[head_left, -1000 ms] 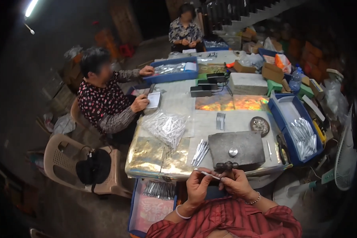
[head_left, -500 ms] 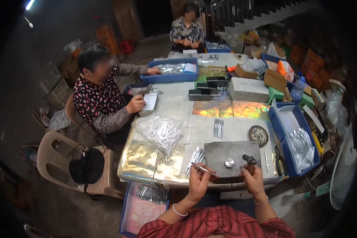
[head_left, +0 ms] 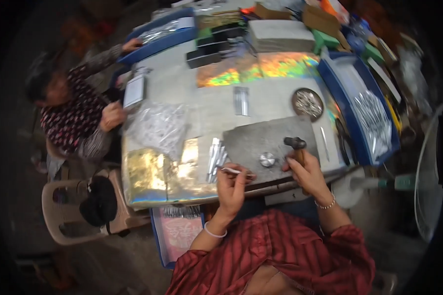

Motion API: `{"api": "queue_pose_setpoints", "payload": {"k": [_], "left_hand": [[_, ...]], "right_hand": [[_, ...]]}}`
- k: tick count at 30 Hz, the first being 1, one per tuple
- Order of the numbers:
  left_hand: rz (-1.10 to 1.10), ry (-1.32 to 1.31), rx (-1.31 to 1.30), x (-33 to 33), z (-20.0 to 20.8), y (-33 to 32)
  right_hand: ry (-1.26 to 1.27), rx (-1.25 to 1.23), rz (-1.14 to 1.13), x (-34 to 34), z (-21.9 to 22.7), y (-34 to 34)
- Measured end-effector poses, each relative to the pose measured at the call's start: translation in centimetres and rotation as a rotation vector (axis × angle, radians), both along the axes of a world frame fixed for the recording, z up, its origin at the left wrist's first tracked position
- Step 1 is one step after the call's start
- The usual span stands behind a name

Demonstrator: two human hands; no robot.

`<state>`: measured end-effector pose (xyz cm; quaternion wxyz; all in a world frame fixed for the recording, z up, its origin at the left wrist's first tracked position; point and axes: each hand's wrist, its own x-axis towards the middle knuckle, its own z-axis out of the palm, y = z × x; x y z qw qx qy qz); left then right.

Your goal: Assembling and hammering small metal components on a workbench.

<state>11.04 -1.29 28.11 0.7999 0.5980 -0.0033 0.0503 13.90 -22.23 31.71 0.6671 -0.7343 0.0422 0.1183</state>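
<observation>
My left hand (head_left: pixel 231 191) is closed around a thin white-and-silver rod (head_left: pixel 234 171), held near the front edge of a grey block (head_left: pixel 246 137). In my right hand (head_left: pixel 307 177) is a hammer (head_left: pixel 294 143), gripped by its short wooden handle close to the dark head. Whether the right fingertips also pinch a small part cannot be made out. Between the hands, a round shiny metal piece (head_left: pixel 267 159) rests on the block. Several silver tubes (head_left: pixel 215 160) lie just beyond my left hand. A round dish (head_left: pixel 307 104) of small metal parts sits behind the block.
A blue tray (head_left: pixel 352 98) of silver pieces stands at the right, with pliers (head_left: pixel 343 140) and a thin white stick (head_left: pixel 325 142) beside it. A bag of white pieces (head_left: pixel 160 127) lies left. A co-worker (head_left: pixel 79 108) sits at the left edge near another blue tray (head_left: pixel 157 37).
The view has tilted down and shifted right, so the table sits higher and the far person has left the picture. Both hands keep hold of the rod and the hammer.
</observation>
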Motion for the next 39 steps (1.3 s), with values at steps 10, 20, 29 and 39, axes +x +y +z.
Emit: {"api": "queue_pose_setpoints", "payload": {"k": [10,20,29,39], "left_hand": [[0.003,-0.033,0.052,-0.5,0.0,-0.7],[0.033,-0.007,0.076,-1.0,0.0,-0.9],[0.012,0.013,0.055,-0.6,-0.6,-0.6],[0.018,0.011,0.083,-0.1,-0.5,-0.6]], "right_hand": [[-0.392,-0.612,-0.193,8.2,0.1,-8.7],[-0.464,-0.904,-0.045,18.8,-2.6,-9.3],[-0.422,-0.947,-0.028,20.0,-4.5,-9.7],[-0.448,-0.889,-0.022,20.9,-3.9,-8.8]]}}
